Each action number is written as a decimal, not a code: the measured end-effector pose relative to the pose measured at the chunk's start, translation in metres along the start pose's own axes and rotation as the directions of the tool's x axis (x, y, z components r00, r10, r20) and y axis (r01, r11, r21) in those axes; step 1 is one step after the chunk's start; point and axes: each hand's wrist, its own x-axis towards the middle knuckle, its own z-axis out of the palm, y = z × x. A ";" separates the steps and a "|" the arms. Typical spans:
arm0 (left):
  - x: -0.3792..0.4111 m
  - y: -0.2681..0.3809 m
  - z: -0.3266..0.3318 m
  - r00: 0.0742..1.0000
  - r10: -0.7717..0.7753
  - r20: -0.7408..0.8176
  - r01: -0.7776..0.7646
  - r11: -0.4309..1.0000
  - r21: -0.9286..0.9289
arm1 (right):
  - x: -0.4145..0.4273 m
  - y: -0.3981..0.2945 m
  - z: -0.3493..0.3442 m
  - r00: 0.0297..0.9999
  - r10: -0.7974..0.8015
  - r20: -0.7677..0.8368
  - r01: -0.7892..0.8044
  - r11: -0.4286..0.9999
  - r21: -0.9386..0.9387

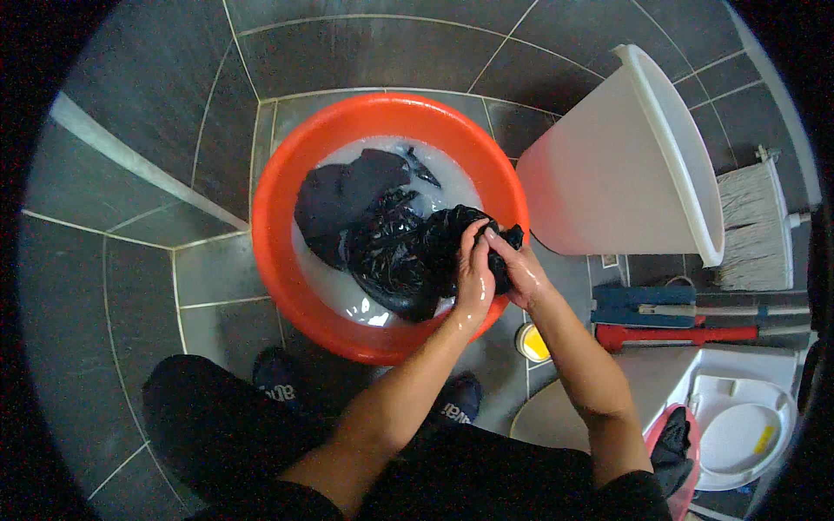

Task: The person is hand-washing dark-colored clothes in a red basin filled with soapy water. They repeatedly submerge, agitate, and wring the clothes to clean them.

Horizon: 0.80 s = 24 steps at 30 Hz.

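A wide orange plastic basin [391,348] stands on the floor, partly filled with cloudy, soapy water [329,286]. Wet black cloth [397,260] with a glossy surface lies in it and reaches up to the right side. My left hand [477,277] and my right hand [518,264] are close together over the basin's right rim, both gripping a bunched end of that black cloth. Both hands are wet. A dark grey cloth [355,189] is partly under water at the basin's far left.
To the right stands a tall white plastic bin [612,163], near a white-bristled brush head [752,225]. Blue [642,306] and red-handled [677,335] cleaning tools lie below it. A small yellow-filled tub [534,343] sits by my right forearm. A pink basin [689,456] holds dark cloth. Tiled walls [391,52] enclose the corner.
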 end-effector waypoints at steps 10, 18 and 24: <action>0.010 -0.049 -0.079 0.729 -0.596 -0.338 0.525 0.803 -0.283 | 0.003 -0.053 0.017 0.819 -0.548 -0.169 0.495 0.825 -0.274; 0.056 0.029 -0.069 0.941 -0.327 0.085 0.207 0.358 -0.910 | -0.039 -0.099 0.013 0.494 -0.785 0.373 0.776 0.204 -0.597; 0.055 0.089 -0.085 0.970 -0.177 0.168 0.214 0.288 -0.934 | -0.013 -0.045 0.002 0.660 -0.370 0.654 0.739 0.167 -0.652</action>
